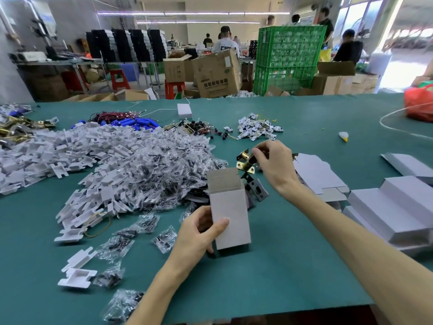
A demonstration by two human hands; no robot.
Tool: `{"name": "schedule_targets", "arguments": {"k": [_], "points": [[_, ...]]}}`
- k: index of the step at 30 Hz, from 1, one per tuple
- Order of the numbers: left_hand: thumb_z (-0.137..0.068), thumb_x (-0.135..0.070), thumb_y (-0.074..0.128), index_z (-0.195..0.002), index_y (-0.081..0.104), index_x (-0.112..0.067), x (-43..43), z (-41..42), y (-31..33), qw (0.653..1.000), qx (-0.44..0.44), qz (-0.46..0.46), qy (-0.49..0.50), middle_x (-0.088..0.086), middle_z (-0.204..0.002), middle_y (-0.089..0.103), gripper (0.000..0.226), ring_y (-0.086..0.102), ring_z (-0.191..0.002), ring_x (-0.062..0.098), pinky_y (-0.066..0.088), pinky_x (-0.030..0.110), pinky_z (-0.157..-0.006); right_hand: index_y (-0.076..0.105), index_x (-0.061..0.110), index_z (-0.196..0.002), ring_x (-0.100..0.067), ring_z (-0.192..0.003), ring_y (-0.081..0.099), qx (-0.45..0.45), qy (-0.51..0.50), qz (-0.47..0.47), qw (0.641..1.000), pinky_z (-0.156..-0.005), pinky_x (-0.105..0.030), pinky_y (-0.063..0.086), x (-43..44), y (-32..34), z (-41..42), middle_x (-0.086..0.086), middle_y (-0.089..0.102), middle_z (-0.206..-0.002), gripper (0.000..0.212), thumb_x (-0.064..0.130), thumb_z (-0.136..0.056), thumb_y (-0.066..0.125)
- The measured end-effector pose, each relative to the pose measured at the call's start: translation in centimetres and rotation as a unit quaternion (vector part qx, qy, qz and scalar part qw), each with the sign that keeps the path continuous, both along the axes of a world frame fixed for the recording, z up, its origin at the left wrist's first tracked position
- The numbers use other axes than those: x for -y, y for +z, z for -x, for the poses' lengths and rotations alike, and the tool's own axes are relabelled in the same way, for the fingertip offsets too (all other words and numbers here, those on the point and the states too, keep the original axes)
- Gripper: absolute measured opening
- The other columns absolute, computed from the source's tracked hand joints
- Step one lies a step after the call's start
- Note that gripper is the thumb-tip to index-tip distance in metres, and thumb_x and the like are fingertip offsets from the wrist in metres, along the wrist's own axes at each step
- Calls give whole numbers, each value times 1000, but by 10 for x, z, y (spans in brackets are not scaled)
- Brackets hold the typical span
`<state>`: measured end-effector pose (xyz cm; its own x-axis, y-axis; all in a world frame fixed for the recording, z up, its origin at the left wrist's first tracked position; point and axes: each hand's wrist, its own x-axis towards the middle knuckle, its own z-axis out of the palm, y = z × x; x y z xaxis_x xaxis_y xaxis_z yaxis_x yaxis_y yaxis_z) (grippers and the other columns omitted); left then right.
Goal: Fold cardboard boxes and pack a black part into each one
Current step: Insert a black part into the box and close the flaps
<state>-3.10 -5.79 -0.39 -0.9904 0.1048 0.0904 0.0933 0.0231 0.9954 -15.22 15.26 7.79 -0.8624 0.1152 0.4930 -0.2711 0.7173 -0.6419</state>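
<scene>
My left hand (199, 233) grips a folded white cardboard box (228, 207) upright over the green table, thumb on its front face, top flap open. Just beyond it my right hand (273, 160) holds a brass latch part (244, 161) by its dark end. More latch parts, grey and black (257, 187), lie behind the box. Flat unfolded box blanks (316, 174) lie under my right forearm.
A big heap of bagged black screws (150, 170) and white plastic inserts (58, 151) covers the table's left. Finished white boxes (393, 207) are stacked at right. Wires, blue cells (131, 121) and small tagged pieces (255, 129) lie farther back. A red bag (419, 102) sits far right.
</scene>
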Motion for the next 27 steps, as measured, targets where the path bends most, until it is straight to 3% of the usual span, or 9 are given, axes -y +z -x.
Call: {"name": "schedule_targets", "arguments": {"k": [4, 7, 10, 14, 17, 21, 27], "points": [[-85, -39, 75, -119, 68, -18, 0, -2, 2, 1000, -3, 6, -3, -7, -109, 79, 41, 65, -59, -1, 47, 20, -49, 71, 6, -98, -27, -85, 64, -41, 32, 46, 998, -83, -44, 54, -4, 33, -27, -6, 65, -92, 14, 18, -101, 62], [-89, -40, 77, -120, 69, -20, 1, -2, 2, 1000, -10, 17, -6, -6, -109, 79, 38, 64, -59, 0, 48, 22, -51, 71, 8, -97, -16, -67, 62, -78, 75, 63, 992, -69, -29, 54, 1, 53, -50, -3, 67, -83, 8, 14, -99, 66], [-89, -39, 81, -119, 71, -21, 2, -2, 1, 1000, -15, 22, -9, -5, -109, 79, 37, 63, -59, 0, 49, 22, -51, 72, 6, -98, -7, -62, 59, -122, 111, 55, 985, -62, -14, 46, 10, 63, -70, -3, 67, -83, 7, 10, -97, 67], [-87, -36, 77, -121, 71, -20, 2, -2, 1, 1000, -14, 15, -4, -2, -108, 79, 37, 61, -58, 3, 49, 23, -50, 73, 1, -100, -13, -69, 60, -196, 116, 31, 973, -64, -16, 49, 16, 69, -84, -6, 66, -87, 10, 9, -97, 67], [-88, -34, 77, -120, 71, -20, 2, -1, 0, 1000, -22, 15, -12, -1, -107, 79, 35, 62, -59, 3, 49, 22, -50, 74, 4, -101, -9, -73, 62, -177, 145, 27, 973, -64, -16, 50, 20, 68, -90, 0, 64, -86, 9, 9, -97, 67], [-89, -30, 81, -122, 72, -20, 4, 0, -2, 999, -37, 16, -34, 0, -110, 79, 36, 62, -59, 1, 49, 21, -51, 73, 1, -101, -15, -75, 59, -153, 173, -39, 972, -71, -33, 54, 26, 57, -94, 0, 61, -89, 12, 10, -97, 66], [-87, -28, 78, -123, 72, -21, 4, 1, -4, 998, -41, 13, -41, -1, -111, 79, 37, 60, -59, 1, 48, 20, -50, 75, 0, -102, -19, -78, 64, -106, 204, -80, 970, -73, -34, 54, 29, 44, -94, -8, 67, -93, 13, 9, -96, 69]]}}
